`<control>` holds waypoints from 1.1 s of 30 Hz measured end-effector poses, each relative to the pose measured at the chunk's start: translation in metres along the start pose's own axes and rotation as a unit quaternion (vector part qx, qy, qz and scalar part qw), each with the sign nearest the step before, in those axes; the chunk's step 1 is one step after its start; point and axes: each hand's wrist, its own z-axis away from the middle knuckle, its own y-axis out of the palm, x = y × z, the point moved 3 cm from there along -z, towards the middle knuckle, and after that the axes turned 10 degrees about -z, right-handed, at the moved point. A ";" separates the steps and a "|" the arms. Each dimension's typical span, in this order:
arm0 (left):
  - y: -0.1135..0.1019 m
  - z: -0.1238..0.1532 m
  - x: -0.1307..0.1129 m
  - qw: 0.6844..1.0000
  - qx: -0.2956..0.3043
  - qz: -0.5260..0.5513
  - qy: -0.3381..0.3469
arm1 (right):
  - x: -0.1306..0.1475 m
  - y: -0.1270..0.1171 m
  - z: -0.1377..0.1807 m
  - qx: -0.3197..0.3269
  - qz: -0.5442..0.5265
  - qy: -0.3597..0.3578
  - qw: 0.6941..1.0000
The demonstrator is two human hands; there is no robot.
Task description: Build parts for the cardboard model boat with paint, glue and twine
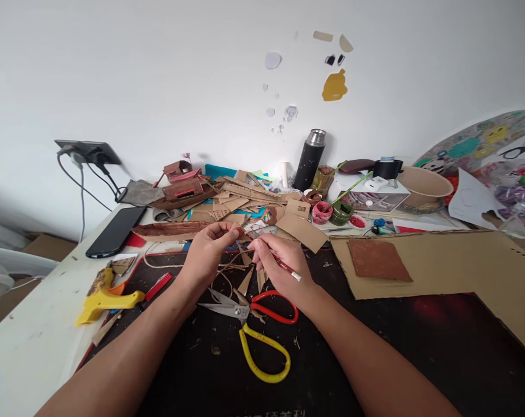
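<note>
My left hand is closed, its thumb and fingertips pinching a small reddish piece too small to make out fully. Close to it on the right, my right hand grips a slim paintbrush with a dark red handle and a pale back end. The brush's front end points toward the left fingertips, partly hidden by my fingers. Below both hands, scissors with one red and one yellow handle lie spread on the dark mat. Twine and cardboard scraps lie just under the hands.
A yellow glue gun and a black phone lie left. Behind stand a brown cardboard boat, a scrap pile, paint jars and a black thermos. A brown square rests on cardboard at right.
</note>
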 end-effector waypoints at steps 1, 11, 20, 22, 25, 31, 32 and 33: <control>0.000 0.000 0.000 1.000 0.000 0.001 0.000 | 0.002 0.001 0.000 0.003 0.010 -0.005 1.000; 0.000 -0.001 0.002 1.000 0.000 0.001 0.001 | 0.011 0.002 -0.001 0.011 0.066 -0.042 0.997; 0.001 -0.003 0.005 1.000 -0.004 0.014 -0.007 | 0.010 0.003 -0.001 0.017 0.070 -0.053 0.996; 0.001 -0.003 0.006 1.000 -0.005 0.018 -0.009 | 0.010 0.004 -0.001 0.021 0.066 -0.056 0.996; 0.001 -0.004 0.007 1.000 -0.003 0.018 -0.009 | 0.010 0.005 0.000 0.023 0.070 -0.063 0.995; 0.003 -0.004 0.008 0.999 -0.001 0.026 -0.020 | 0.011 0.007 0.001 0.027 0.084 -0.069 0.994; 0.004 -0.004 0.008 0.999 0.002 0.024 -0.021 | 0.011 0.007 0.001 0.030 0.084 -0.067 0.994; 0.005 -0.003 0.008 0.999 0.004 0.023 -0.024 | 0.011 0.007 0.001 0.034 0.084 -0.066 0.994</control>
